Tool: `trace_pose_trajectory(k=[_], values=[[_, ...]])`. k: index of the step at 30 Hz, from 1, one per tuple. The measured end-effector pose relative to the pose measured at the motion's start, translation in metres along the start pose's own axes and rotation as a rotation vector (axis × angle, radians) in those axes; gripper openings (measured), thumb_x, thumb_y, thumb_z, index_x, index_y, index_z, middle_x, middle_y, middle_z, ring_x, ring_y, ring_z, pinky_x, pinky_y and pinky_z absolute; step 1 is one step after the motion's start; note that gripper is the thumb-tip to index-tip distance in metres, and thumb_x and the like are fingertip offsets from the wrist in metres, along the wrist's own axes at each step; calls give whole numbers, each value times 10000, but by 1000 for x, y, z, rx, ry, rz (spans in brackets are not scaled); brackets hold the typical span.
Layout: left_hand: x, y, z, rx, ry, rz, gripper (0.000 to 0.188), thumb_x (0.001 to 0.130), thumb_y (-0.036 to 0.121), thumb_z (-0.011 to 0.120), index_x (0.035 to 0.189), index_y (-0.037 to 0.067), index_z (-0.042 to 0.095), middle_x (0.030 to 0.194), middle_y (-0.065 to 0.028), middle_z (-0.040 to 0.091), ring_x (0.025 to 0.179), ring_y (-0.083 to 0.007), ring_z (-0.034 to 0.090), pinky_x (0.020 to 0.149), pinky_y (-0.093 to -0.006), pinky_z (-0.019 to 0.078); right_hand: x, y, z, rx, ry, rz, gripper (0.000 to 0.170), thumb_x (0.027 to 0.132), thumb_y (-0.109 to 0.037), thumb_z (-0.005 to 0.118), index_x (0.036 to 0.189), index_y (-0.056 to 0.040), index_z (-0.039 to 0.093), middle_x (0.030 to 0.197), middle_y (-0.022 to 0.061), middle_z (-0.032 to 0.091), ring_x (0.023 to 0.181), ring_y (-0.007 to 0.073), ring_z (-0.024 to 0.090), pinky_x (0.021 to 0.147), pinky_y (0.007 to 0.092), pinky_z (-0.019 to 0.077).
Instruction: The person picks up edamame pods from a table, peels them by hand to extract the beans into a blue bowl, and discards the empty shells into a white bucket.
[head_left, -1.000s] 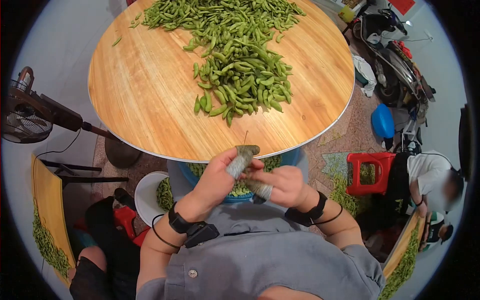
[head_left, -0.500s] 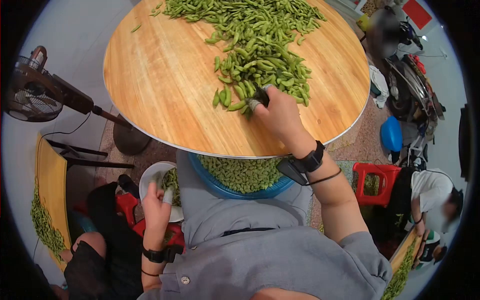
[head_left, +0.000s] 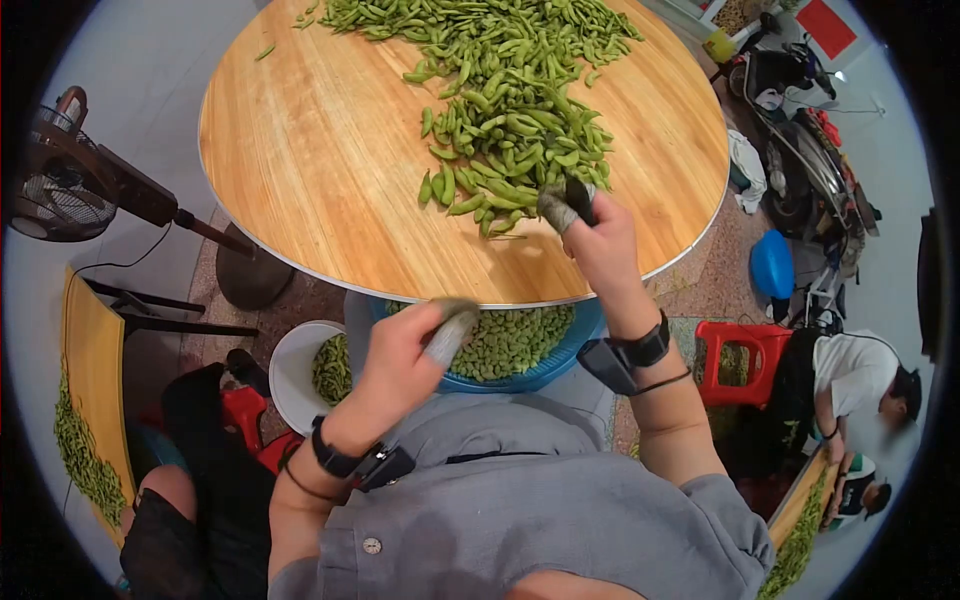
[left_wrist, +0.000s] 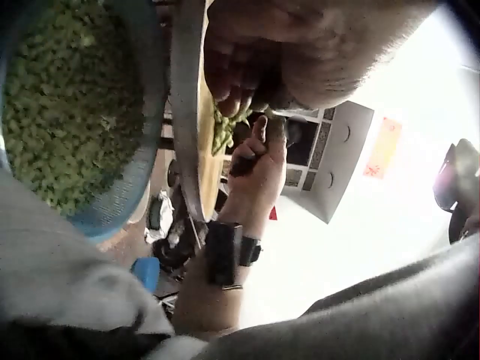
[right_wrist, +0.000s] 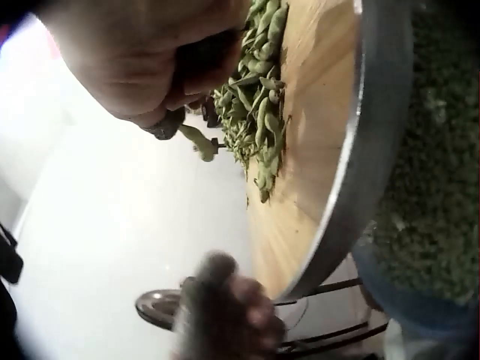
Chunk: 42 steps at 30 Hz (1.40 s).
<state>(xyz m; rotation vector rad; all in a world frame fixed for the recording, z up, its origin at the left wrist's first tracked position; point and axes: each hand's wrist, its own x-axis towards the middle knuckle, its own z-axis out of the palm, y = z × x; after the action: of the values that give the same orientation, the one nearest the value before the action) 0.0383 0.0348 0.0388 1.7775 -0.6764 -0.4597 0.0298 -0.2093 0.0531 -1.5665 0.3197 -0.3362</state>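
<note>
My right hand (head_left: 608,245) is over the near edge of a pile of green soybean pods (head_left: 510,130) on the round wooden table (head_left: 300,160). In the right wrist view it pinches one pod (right_wrist: 196,141), which sticks out past the thumb tip. Grey wrapping (head_left: 558,208) covers its thumb. My left hand (head_left: 395,365), its thumb and a finger wrapped too, hovers above the blue basin (head_left: 580,355) of shelled beans (head_left: 525,345). Its fingers curl loosely in the left wrist view, with nothing showing between them.
A white bucket (head_left: 285,375) with pods inside stands left of the basin. A fan (head_left: 75,190) stands at the left. Toward the right are a red stool (head_left: 710,360), a blue tub (head_left: 771,264), a motorbike (head_left: 800,160) and a person (head_left: 855,365) bending over another table.
Both hands were together over the basin; then the left went to the white bucket while the right reached into the pile. Now the left is back above the basin, and the right draws away with a pod.
</note>
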Motion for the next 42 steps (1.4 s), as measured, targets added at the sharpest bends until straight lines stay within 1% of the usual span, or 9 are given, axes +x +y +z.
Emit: trace_pose_trajectory(k=[3,6,10,13,20,33,36,38,42], values=[[36,17,21,-563,20,-205,227,896,101,524,1078,-10,603,892,-70,657,795,-166,641,655,-280,506,-21,-8,4,-725,-33,-733,227,716,-55,674,942,-70,670,926,111,638,754,256,631,669,285,507],[48,12,24,-946,-17,-359,242,896,30,451,1085,22,601,941,-55,645,820,-136,622,680,-243,489,-44,7,11,-789,-262,-934,228,713,-65,677,939,-56,651,964,105,628,789,266,625,696,330,518],[37,4,26,-754,84,-248,226,902,25,432,1064,29,588,885,-31,610,771,-93,566,656,-214,451,-59,7,15,-696,-322,-785,243,748,-81,661,985,-47,622,959,127,617,808,276,625,691,329,513],[25,4,21,-677,33,-301,214,908,30,421,1066,26,566,803,-4,559,705,-81,517,623,-206,426,-69,6,11,-428,-314,-191,360,861,-72,586,1208,0,524,991,105,629,914,128,614,763,258,483],[13,4,19,-618,-169,-259,188,932,73,419,1063,24,546,718,24,487,614,-55,449,552,-200,372,-78,-3,3,-251,-514,-123,388,846,-66,474,1226,14,471,972,198,610,890,286,618,791,335,480],[8,9,25,-430,-139,-209,230,966,222,494,1043,17,566,667,55,468,560,-28,398,499,-190,320,-85,-15,-2,81,-567,271,399,869,-60,467,1263,5,461,945,94,582,844,141,539,758,288,463],[9,4,25,-470,-159,-258,201,938,197,523,1012,14,561,661,-4,509,539,-109,450,501,-242,355,-84,-11,-3,143,-612,423,414,863,-53,452,1273,2,458,999,94,587,881,149,546,787,287,459],[11,-4,31,308,90,323,182,889,162,559,984,6,553,695,-114,552,561,-254,504,529,-322,399,-86,4,0,-55,-541,21,442,856,-49,444,1296,-2,442,1047,93,593,914,159,556,814,292,459],[8,-11,38,556,118,466,120,784,59,594,868,26,515,750,-177,547,698,-409,535,606,-412,456,-84,10,2,-173,-568,30,529,836,32,379,1364,-2,384,1192,54,552,1072,133,510,943,267,404]])
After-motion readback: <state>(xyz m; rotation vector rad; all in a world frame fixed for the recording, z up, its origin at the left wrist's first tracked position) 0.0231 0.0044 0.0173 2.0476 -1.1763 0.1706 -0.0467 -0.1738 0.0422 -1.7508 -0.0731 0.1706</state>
